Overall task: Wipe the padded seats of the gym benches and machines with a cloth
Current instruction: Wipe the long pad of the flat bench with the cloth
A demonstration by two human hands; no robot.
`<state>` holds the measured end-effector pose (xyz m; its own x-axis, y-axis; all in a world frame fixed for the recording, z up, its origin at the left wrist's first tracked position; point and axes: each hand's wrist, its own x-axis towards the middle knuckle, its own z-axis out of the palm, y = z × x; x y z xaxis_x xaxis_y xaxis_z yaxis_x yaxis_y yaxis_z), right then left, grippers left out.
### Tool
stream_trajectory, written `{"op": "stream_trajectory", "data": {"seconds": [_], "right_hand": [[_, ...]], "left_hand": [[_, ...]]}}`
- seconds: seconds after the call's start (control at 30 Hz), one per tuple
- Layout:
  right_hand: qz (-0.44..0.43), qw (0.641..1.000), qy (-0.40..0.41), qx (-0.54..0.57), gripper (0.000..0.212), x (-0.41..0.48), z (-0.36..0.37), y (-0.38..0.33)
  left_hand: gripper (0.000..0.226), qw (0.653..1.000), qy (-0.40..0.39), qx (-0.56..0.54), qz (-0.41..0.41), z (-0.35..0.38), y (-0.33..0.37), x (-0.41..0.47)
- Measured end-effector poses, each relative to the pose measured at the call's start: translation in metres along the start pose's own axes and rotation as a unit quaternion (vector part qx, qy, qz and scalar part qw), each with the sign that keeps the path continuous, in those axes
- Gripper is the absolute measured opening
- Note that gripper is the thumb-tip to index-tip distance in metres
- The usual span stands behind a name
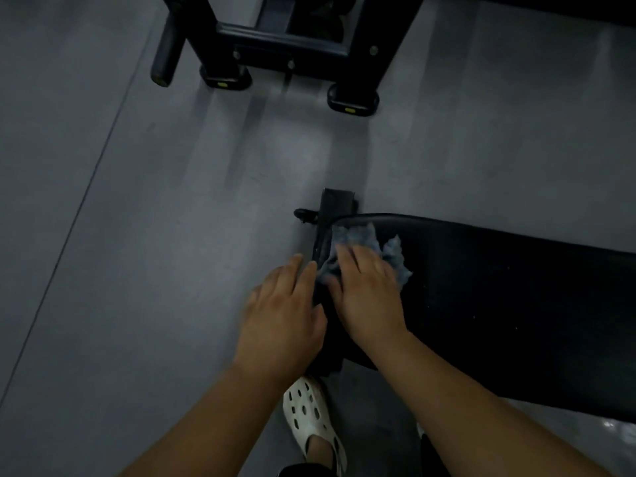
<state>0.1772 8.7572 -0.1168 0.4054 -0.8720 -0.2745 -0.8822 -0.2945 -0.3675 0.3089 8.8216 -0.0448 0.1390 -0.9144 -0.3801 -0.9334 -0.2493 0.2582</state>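
Observation:
A black padded bench seat [499, 304] runs from the middle of the view to the right edge. A crumpled grey-blue cloth [358, 239] lies on its left end. My right hand [368, 294] presses flat on the cloth, fingers pointing away from me. My left hand [285, 315] rests against the left end edge of the pad, fingers together, touching the cloth's lower corner. The hands hide part of the pad's end.
The bench's black metal foot [335, 203] sticks out on the grey floor beyond the pad. A black machine frame [292, 46] with rubber feet and a roller pad [165, 56] stands at the top. My foot in a white perforated clog [309, 414] is below the bench.

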Motion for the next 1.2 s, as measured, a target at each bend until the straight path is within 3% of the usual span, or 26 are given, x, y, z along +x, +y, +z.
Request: {"op": "stream_trajectory", "data": {"seconds": [0.1,0.33,0.4,0.5,0.53,0.67,0.73,0.9,1.0,1.07,1.2], "right_hand": [[0.040,0.999,-0.006,-0.021,0.069,0.031,0.016,-0.007],[-0.158,0.983,-0.067,-0.061,0.049,-0.079,0.027,0.050],[-0.115,0.991,-0.021,-0.064,0.044,-0.049,0.019,0.067],[0.033,0.998,0.045,-0.028,0.057,0.031,0.010,0.045],[0.029,0.998,0.049,-0.036,0.060,0.036,0.016,0.032],[-0.170,0.982,-0.027,-0.076,0.054,-0.053,0.043,0.033],[-0.195,0.975,-0.036,-0.100,0.053,-0.066,0.033,0.059],[-0.044,0.994,0.034,-0.099,0.055,0.035,0.017,0.034],[-0.168,0.978,-0.042,-0.116,0.063,0.014,0.042,0.000],[-0.215,0.969,-0.065,-0.100,0.058,-0.032,0.048,0.015],[-0.108,0.987,-0.017,-0.119,0.053,-0.042,0.024,0.069]], "left_hand": [[0.058,1.000,0.006,-0.005,0.009,0.008,-0.003,0.011],[0.060,1.000,-0.006,-0.021,0.016,0.020,0.004,0.019],[0.061,1.000,-0.008,-0.025,0.016,0.025,0.007,0.019],[0.060,1.000,-0.006,-0.027,0.014,0.032,0.007,0.020],[0.060,1.000,-0.001,-0.029,0.011,0.034,0.007,0.021],[0.068,1.000,-0.006,-0.026,0.004,0.036,0.004,0.028],[0.070,1.000,-0.012,-0.023,0.009,0.036,0.004,0.029],[0.067,0.999,0.000,-0.036,0.010,0.041,0.002,0.029],[0.067,1.000,-0.004,-0.025,-0.006,0.040,-0.003,0.024],[0.068,1.000,-0.016,-0.019,-0.002,0.038,-0.005,0.020],[0.061,0.999,-0.032,-0.019,0.029,0.041,-0.003,0.020]]}}
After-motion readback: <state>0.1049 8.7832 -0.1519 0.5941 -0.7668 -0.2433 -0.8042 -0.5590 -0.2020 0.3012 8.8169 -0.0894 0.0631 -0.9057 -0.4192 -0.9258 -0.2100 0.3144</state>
